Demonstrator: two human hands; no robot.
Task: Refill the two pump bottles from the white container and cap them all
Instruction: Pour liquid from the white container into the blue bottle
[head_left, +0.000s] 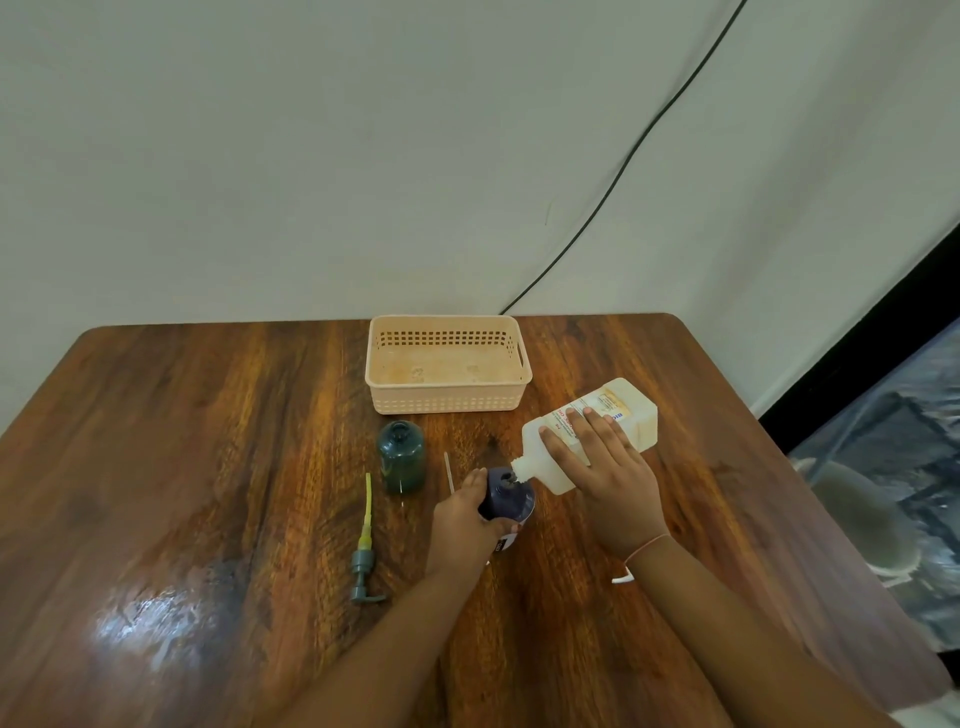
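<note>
Tilting over the middle of the glossy brown wooden table (208, 441), the white rectangular plastic container (613, 421) with a printed label has its open neck lowered right at the mouth of the dark purple uncapped pump bottle (508, 500). The right hand (605, 475) lies across the container's upper face, fingers (571, 439) spread and pressed along the label while the thumb side wraps beneath it, so the grip is closed around the container. The left hand (467, 519) curls around the purple bottle's left side, fingers wrapped out of sight behind it, keeping it upright on the tabletop. A thin pinkish string bracelet (647, 545) circles the right wrist.

Just left of the purple bottle stands the translucent dark green bottle (401, 462), also uncapped. Between the two bottles a thin pale dip tube (449, 472) lies on the wood. Further left, the grey pump head with a yellowish tube (365, 551) rests flat on the table, apart from both bottles. Behind them, near the far edge, sits the peach perforated plastic basket (447, 397). A dark cable (623, 161) runs up the pale wall.
</note>
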